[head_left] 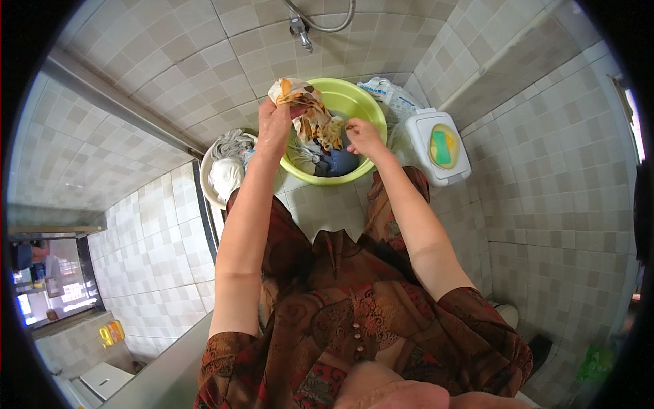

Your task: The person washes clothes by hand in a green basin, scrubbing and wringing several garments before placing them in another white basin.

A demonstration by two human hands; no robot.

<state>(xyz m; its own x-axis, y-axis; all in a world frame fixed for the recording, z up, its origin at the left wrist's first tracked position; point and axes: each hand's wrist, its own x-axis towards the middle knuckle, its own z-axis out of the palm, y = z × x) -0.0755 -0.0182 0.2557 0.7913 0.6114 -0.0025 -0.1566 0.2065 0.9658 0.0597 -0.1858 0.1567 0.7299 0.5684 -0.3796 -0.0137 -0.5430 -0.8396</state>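
Observation:
Bunched in my left hand (274, 123), a cream, orange and brown patterned garment (311, 112) hangs over a yellow-green basin (368, 103). My left fingers are closed round its upper part. On the other side, my right hand (366, 138) is closed at the garment's lower right end, pinching it. Inside the basin lie dark blue cloth (339, 162) and pale cloth (303, 155), under the hanging garment. Part of the basin's inside is hidden by the garment and my hands.
Left of the basin stands a pale tub (206, 178) with white and grey clothes (225, 174). To the right are a white lidded container (458, 153) holding a green and yellow item, and a plastic bag (395, 95). A tap (300, 34) with a hose is on the far wall.

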